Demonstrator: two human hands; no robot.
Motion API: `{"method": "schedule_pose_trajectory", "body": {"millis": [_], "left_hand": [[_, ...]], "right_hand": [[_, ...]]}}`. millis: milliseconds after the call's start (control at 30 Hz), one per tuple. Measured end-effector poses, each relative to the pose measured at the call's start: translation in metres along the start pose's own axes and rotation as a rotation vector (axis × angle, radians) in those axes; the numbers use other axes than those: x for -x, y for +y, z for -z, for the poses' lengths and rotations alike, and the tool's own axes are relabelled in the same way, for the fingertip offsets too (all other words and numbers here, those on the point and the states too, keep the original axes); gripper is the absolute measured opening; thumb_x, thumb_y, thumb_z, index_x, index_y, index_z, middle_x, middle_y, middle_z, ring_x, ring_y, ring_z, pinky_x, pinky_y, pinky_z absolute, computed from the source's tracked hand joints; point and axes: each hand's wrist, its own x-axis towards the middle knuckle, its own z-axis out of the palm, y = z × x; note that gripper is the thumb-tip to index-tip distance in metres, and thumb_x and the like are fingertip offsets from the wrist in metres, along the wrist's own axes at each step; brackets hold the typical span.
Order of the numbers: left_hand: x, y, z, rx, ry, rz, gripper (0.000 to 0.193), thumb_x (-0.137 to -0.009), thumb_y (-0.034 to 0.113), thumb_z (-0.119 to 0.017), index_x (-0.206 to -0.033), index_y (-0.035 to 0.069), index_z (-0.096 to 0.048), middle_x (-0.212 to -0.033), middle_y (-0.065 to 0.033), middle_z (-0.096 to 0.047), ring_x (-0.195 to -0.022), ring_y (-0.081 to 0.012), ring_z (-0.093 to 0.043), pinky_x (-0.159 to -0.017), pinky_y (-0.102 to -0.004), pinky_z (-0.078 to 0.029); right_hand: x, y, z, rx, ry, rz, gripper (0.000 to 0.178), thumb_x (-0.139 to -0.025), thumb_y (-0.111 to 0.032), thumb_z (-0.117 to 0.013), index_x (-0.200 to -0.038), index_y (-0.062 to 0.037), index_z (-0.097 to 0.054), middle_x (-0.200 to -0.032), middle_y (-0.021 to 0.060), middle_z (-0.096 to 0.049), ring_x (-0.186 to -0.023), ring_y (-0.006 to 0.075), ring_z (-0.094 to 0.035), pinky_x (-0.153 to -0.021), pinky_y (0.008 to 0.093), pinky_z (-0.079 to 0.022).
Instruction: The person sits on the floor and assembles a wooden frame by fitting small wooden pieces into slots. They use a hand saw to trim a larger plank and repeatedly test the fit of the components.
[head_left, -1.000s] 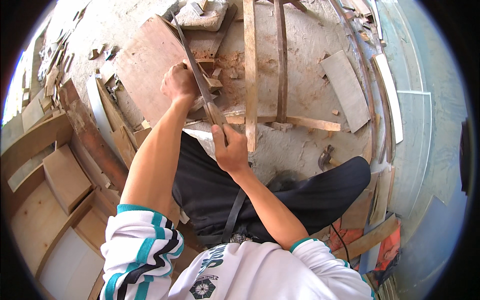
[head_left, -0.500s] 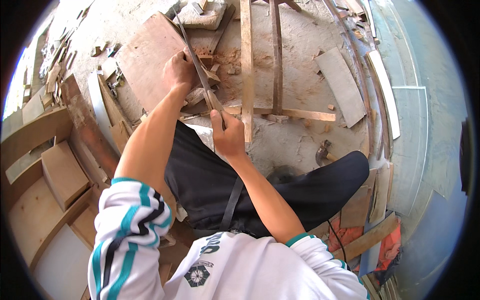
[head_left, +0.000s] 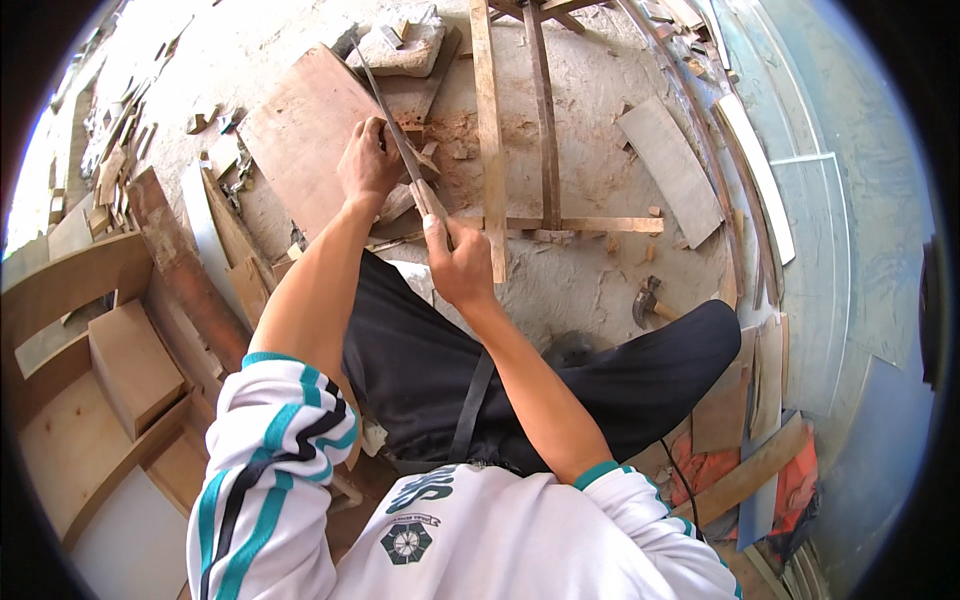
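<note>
A flat brown wooden board (head_left: 310, 130) lies tilted ahead of me, left of centre. My left hand (head_left: 368, 165) rests at its right edge, fingers curled and closed against the board; the fingertips are partly hidden. In my right hand (head_left: 462, 268) is the wooden handle of a long-bladed tool (head_left: 395, 130), the thumb lying along the handle. Its narrow dark metal blade, seen nearly edge-on, points away from me along the board's right edge, close beside my left hand. Whether it is a saw or a large knife I cannot tell.
Past the board sits a pale stone block (head_left: 405, 50). A wooden frame (head_left: 487, 150) stands right of the blade, with reddish dust around it. A hammer (head_left: 650, 303) lies near my right knee. Wooden boxes (head_left: 130, 360) fill the left side; a curved panel (head_left: 672, 170) lies right.
The view has shifted slightly, so the board and stone appear a little lower. Both hands keep their holds, and the blade stays along the board's edge.
</note>
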Motion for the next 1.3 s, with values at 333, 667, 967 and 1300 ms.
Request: {"method": "schedule_pose_trajectory", "body": {"millis": [333, 667, 967, 1300], "left_hand": [[0.003, 0.005, 0.004, -0.028, -0.041, -0.039, 0.017, -0.098, 0.028, -0.054, -0.107, 0.014, -0.059, -0.108, -0.0125, -0.065, -0.099, -0.0391, -0.064, -0.081, -0.0491, -0.052], [0.002, 0.003, 0.007, -0.019, -0.046, -0.068, 0.016, -0.098, 0.026, -0.054, -0.108, 0.014, -0.058, -0.109, -0.0117, -0.064, -0.099, -0.0394, -0.064, -0.079, -0.0491, -0.052], [-0.001, -0.002, 0.002, -0.013, -0.012, -0.096, 0.017, -0.096, 0.026, -0.056, -0.108, 0.014, -0.057, -0.111, -0.0107, -0.064, -0.100, -0.0399, -0.064, -0.080, -0.0498, -0.051], [0.001, -0.004, 0.004, -0.021, -0.055, -0.114, 0.020, -0.095, 0.026, -0.057, -0.110, 0.013, -0.057, -0.109, -0.0120, -0.064, -0.100, -0.0395, -0.064, -0.079, -0.0504, -0.051]], "right_hand": [[0.037, -0.029, 0.018, 0.078, 0.001, -0.084, 0.046, -0.100, -0.033, -0.054, -0.071, 0.0024, -0.058, -0.065, 0.0304, -0.058, -0.065, 0.0513, -0.060, -0.060, 0.0529, -0.046], [0.041, -0.053, 0.035, 0.024, -0.054, -0.199, 0.044, -0.100, -0.031, -0.054, -0.074, 0.0042, -0.061, -0.064, 0.0291, -0.059, -0.067, 0.0480, -0.063, -0.060, 0.0489, -0.047], [0.051, -0.052, 0.042, 0.057, -0.073, -0.179, 0.048, -0.101, -0.038, -0.053, -0.080, 0.0042, -0.062, -0.063, 0.0227, -0.056, -0.058, 0.0336, -0.056, -0.059, 0.0425, -0.044], [0.047, -0.051, 0.041, 0.057, -0.094, -0.166, 0.044, -0.100, -0.033, -0.053, -0.082, 0.0056, -0.065, -0.071, 0.0326, -0.061, -0.073, 0.0506, -0.064, -0.063, 0.0517, -0.050]]}}
